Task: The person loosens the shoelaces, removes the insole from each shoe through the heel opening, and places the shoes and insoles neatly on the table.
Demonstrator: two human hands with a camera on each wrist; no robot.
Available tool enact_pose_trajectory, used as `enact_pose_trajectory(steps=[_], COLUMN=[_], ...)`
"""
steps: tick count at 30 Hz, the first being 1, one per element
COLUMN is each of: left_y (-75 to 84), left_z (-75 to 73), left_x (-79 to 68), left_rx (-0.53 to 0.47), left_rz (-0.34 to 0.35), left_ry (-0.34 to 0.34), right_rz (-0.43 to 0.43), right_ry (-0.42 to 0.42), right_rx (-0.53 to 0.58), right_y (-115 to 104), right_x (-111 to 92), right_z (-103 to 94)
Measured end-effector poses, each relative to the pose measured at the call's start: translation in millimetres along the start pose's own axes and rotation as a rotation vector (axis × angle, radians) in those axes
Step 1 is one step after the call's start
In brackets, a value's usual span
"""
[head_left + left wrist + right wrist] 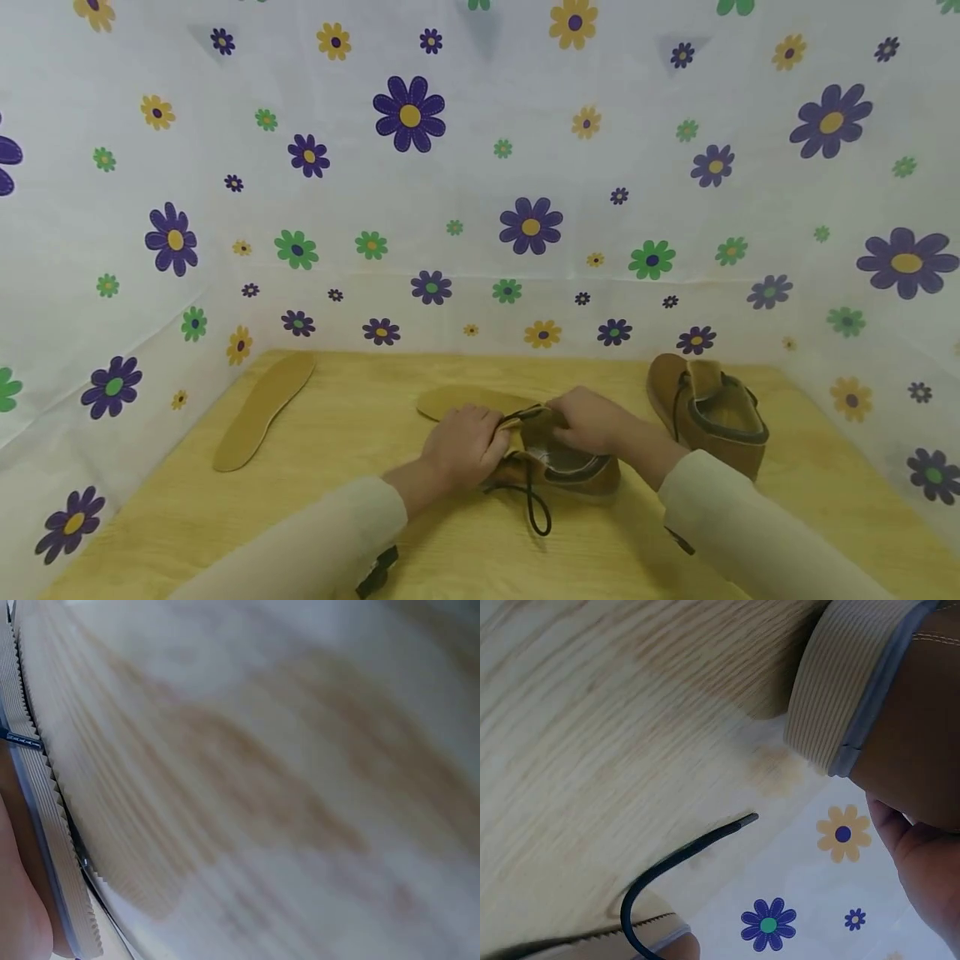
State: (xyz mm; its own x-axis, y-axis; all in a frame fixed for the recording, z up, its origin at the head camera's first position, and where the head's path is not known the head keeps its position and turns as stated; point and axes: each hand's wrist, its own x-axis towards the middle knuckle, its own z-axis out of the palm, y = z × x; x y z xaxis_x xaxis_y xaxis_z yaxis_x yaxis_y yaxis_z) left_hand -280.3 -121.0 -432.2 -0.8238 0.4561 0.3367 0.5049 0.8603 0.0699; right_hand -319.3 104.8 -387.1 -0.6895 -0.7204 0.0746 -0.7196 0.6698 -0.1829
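In the head view a brown shoe (pixel 592 483) with a black lace (pixel 538 508) stands near the middle of the table, its opening facing up. My left hand (pixel 465 446) grips its front part by the tongue and lacing. With bent fingers, my right hand (pixel 588 421) holds the far edge of the opening; the fingertips are partly hidden. Just behind the shoe lies a tan insole (pixel 457 400), partly covered by the hands. The left wrist view shows a ridged shoe sole (pixel 52 795) close up. In the right wrist view a brown shoe (pixel 915 720) appears beside a hand (pixel 930 889).
A second brown shoe (pixel 723 437) with a dark lace stands to the right, behind my right forearm. Another tan insole (pixel 266 412) lies flat at the left. A white flowered cloth (pixel 480 183) encloses the back and sides of the wooden table (pixel 330 433).
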Motion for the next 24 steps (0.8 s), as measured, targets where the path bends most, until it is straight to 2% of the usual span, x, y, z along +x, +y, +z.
enact_pose_trajectory(steps=[6, 11, 13, 15, 19, 24], left_y=[-2.2, -22.1, -28.7, -33.3, -37.0, -34.9], left_z=[-1.3, 4.0, 3.3, 0.3, -9.0, -16.9], left_x=[-1.7, 6.0, 9.7, 14.3, 26.8, 45.1], left_rx=[-0.04, -0.06, -0.046, -0.033, -0.019, 0.028], left_rz=[0.029, 0.149, 0.147, 0.108, 0.046, 0.09], left_ry=[-0.032, 0.041, 0.055, 0.021, -0.106, -0.194], right_rz=[0.013, 0.044, 0.031, 0.008, -0.035, -0.057], right_ry=[-0.006, -0.003, -0.002, 0.001, -0.009, -0.008], right_rx=[-0.024, -0.004, -0.001, -0.001, 0.005, -0.013], right_y=[-4, -4, -3, -3, -4, -5], right_x=[-2, -4, -4, -4, -4, -2], right_z=[3.8, 4.8, 5.6, 6.2, 5.1, 1.6])
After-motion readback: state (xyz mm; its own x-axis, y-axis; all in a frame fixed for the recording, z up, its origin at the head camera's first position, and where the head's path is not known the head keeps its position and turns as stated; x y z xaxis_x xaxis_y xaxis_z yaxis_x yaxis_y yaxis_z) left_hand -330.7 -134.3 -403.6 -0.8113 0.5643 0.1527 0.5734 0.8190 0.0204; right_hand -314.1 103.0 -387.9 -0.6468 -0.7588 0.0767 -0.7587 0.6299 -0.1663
